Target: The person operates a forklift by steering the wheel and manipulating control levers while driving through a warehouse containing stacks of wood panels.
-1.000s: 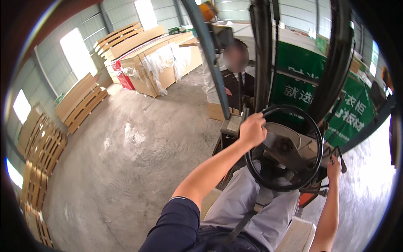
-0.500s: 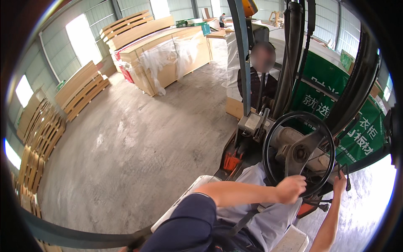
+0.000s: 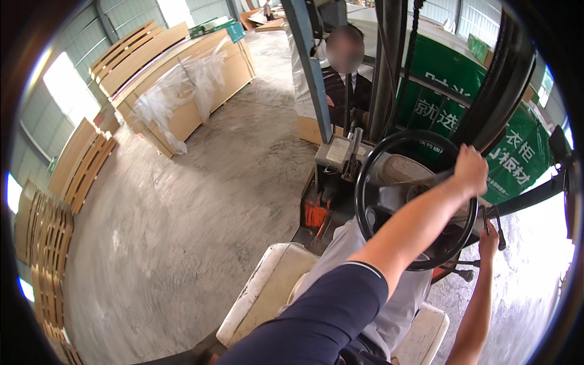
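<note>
A black steering wheel point(image 3: 359, 204) stands before me on a forklift. My left hand point(image 3: 471, 171) is closed round the upper right of its rim, the forearm crossing over the wheel. Lower right of the wheel, my right hand point(image 3: 488, 243) is closed on a thin black control lever point(image 3: 485, 216); its fingers are partly hidden. Another black lever point(image 3: 500, 234) with a knob stands just beside that hand. Below the wheel, a black-knobbed lever point(image 3: 466, 275) sticks out sideways.
Beyond the dark mast point(image 3: 384, 67), a person point(image 3: 347, 88) stands close to the forklift's front. Green-wrapped stacks point(image 3: 447, 85) rise ahead. A board stack point(image 3: 182, 97) with torn plastic stands at the far left, wooden pallets point(image 3: 52, 249) along the left wall. Concrete floor point(image 3: 182, 213) lies between.
My left hand has gone from the wheel's bottom up to its upper right. My right hand stays at the lever. The view has shifted, and the board stack now appears farther left.
</note>
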Action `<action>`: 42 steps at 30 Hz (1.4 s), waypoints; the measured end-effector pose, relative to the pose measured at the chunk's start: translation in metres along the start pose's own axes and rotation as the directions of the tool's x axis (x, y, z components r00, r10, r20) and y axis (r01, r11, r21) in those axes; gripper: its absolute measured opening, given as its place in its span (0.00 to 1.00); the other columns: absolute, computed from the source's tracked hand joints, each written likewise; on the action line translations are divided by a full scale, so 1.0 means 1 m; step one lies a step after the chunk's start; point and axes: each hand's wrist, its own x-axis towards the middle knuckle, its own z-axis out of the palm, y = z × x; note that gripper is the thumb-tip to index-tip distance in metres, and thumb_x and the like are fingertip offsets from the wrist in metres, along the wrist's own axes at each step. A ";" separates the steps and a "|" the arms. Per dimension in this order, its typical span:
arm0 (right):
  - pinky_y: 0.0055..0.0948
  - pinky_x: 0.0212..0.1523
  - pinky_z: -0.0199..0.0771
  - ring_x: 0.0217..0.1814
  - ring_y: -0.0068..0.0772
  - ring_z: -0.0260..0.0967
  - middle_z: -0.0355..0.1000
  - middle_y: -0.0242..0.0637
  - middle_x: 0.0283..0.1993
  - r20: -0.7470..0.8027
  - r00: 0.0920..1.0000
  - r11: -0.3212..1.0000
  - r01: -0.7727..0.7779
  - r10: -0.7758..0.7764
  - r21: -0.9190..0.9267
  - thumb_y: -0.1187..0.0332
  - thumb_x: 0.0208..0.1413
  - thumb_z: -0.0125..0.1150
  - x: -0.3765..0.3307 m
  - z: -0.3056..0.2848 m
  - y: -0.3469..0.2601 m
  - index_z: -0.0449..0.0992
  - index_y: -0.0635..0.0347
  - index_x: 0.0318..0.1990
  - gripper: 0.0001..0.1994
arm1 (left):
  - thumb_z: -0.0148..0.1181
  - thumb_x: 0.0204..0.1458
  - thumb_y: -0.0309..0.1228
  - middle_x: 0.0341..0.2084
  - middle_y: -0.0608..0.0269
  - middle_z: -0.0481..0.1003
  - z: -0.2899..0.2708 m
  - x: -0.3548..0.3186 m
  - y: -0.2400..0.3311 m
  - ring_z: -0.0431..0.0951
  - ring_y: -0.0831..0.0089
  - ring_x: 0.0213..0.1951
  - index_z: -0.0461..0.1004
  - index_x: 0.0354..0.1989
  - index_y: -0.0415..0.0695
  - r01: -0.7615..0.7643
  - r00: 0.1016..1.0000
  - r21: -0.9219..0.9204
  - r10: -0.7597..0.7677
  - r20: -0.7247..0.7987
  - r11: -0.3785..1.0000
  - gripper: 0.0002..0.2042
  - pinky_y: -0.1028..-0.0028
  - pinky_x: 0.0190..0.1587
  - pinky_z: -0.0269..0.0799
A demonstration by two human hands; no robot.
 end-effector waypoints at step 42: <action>0.36 0.54 0.68 0.52 0.47 0.70 0.73 0.47 0.50 -0.080 0.996 0.998 -0.038 0.042 0.055 0.72 0.48 0.56 0.021 0.003 0.006 0.75 0.54 0.52 0.21 | 0.52 0.38 0.22 0.41 0.54 0.77 -0.077 -0.192 -0.117 0.75 0.58 0.49 0.77 0.34 0.36 0.085 0.911 -0.188 -0.152 -0.382 0.978 0.13 0.66 0.51 0.71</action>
